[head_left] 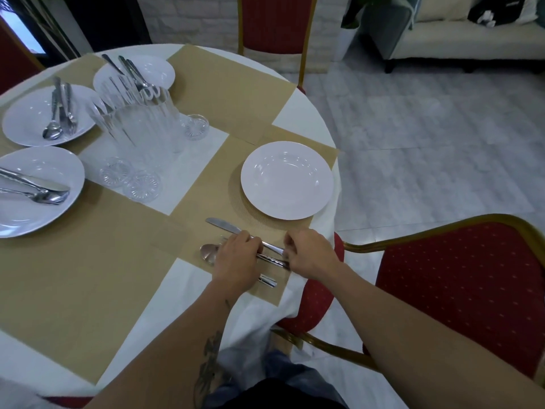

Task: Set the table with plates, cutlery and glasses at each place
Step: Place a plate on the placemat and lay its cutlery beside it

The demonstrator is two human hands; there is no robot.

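Our left hand [236, 259] lies palm down across the cutlery, its fingers bent over the fork [272, 260]; whether it grips or only rests there we cannot tell; our right hand [309, 252] sits just beside it, apart from it, its fingertips pinching the end of the fork's patterned handle; the knife [224, 225] lies alongside on the far side, its blade pointing away to the left and its handle running under the left fingers toward the right hand; the spoon [208, 252] lies on the near side, its bowl showing left of the left hand and a handle end showing below that wrist; all three rest on a tan placemat [236, 154], parallel to one another, near the empty white plate [287, 180] that sits further along the same mat; the mat lies on a white tablecloth [177, 290] over a round table; toward the middle stands a cluster of ribbed glasses [141, 125]; to the left we see three other plates [29, 119], each with cutlery lying in it; a red chair [460, 290] stands close at the right, and a pale sofa [457, 39] sits against the far wall.
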